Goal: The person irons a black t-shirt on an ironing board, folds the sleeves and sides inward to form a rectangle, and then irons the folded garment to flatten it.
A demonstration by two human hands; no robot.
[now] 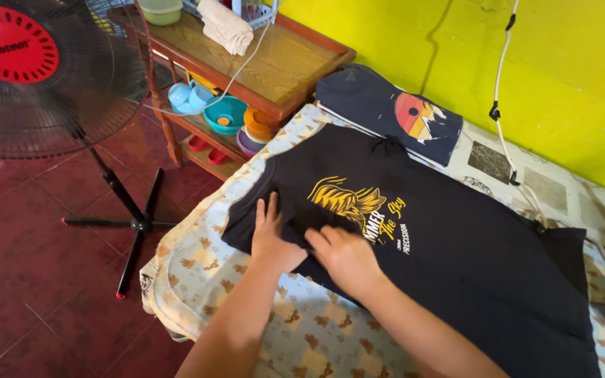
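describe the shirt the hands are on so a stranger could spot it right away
Start at the patterned padded surface by the yellow wall. The black t-shirt lies spread flat across it, under both hands. Unlike the folded dark shirt with a sunset print, its print is yellow.

A home room: a yellow wall [400,42], red tiled floor [29,280], a standing fan [43,77], a wooden shelf [274,70] of plastic bowls [225,115], and a cloth-covered ironing pad [302,336].
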